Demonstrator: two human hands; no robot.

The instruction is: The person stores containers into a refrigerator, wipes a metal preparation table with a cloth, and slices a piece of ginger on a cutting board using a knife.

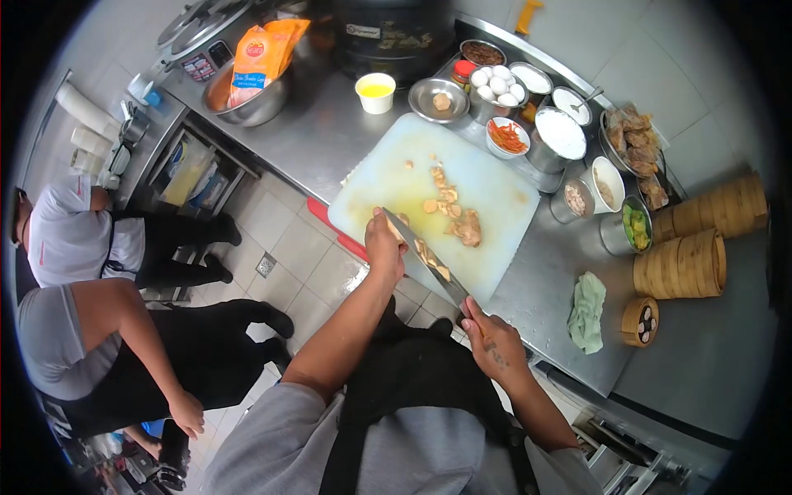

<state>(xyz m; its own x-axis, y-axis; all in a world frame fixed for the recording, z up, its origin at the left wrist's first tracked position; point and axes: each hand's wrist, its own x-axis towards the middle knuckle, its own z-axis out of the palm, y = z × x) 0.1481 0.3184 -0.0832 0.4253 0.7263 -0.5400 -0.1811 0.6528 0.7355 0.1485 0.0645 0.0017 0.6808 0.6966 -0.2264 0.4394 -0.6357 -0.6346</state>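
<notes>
My right hand [495,342] is closed around the handle of a large kitchen knife [455,290], near the front edge of a white cutting board [516,223]. Several pale yellow slices, which look like ginger [423,250], cling to the blade. At the blade's far end is my left hand [385,246], its fingers drawn together against the blade; what they grip is partly hidden. On the board, cut slices [444,188] lie in a loose line beside a knobbly, unpeeled-looking piece of ginger [467,228]. Yellowish liquid wets the board's middle.
Behind the board stand a cup of yellow liquid [375,92], a bowl of eggs [498,87] and a bowl of orange strips [507,137]. Bamboo steamers [681,266] and a green cloth [587,313] are on the right. Two people [157,355] stand at left.
</notes>
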